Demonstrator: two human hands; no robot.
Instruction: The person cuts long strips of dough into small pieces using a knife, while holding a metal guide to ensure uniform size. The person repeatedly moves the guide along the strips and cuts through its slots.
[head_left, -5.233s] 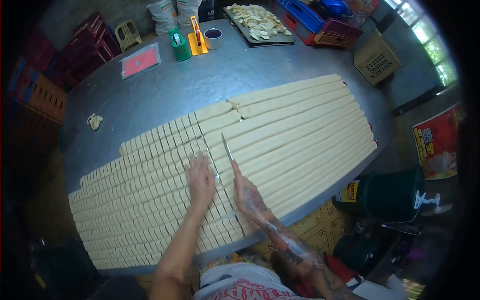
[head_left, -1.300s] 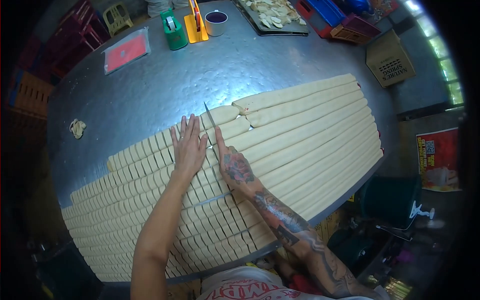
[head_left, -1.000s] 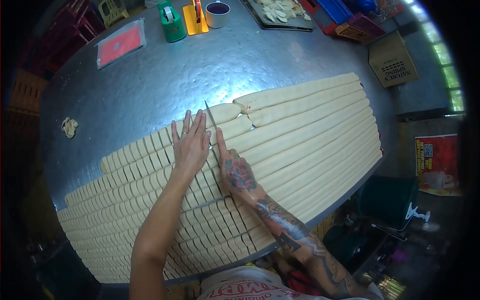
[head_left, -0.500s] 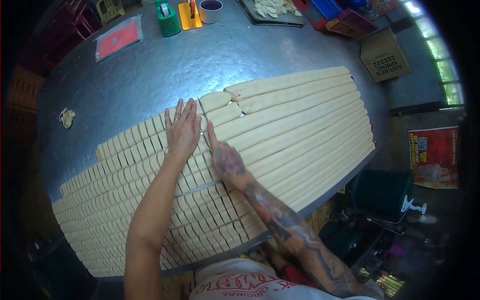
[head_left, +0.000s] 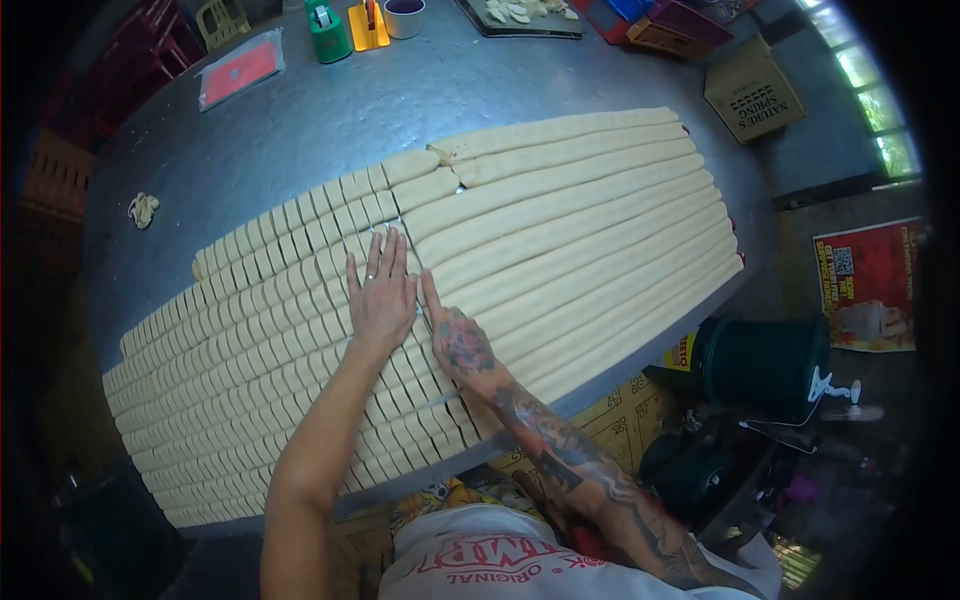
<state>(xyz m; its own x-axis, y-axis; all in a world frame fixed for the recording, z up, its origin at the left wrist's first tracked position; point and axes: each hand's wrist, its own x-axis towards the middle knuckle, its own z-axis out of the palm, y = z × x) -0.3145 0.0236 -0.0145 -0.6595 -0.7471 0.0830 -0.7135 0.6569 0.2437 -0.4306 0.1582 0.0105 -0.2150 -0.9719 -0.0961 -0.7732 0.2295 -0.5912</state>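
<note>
Left hand (head_left: 380, 295) is flat on the cut pieces (head_left: 250, 330) near the middle of the table (head_left: 300, 130), fingers spread, not gripping anything. Right hand (head_left: 455, 342) sits just at its 3 o'clock, wrapped around a knife (head_left: 408, 245). The handle's hidden under the palm and the forefinger lies along the blade, pointing to 12. The blade sits right on the line where the pieces end and the uncut strips (head_left: 590, 210) begin. Strips run off toward 2 o'clock, packed side by side, and the pieces fill the table toward 8. A dough scrap (head_left: 143, 208) lies alone at 10. Tape dispenser (head_left: 328, 18), cup (head_left: 405, 8) and tray (head_left: 520, 12) are up at 12, well apart from the hands.
</note>
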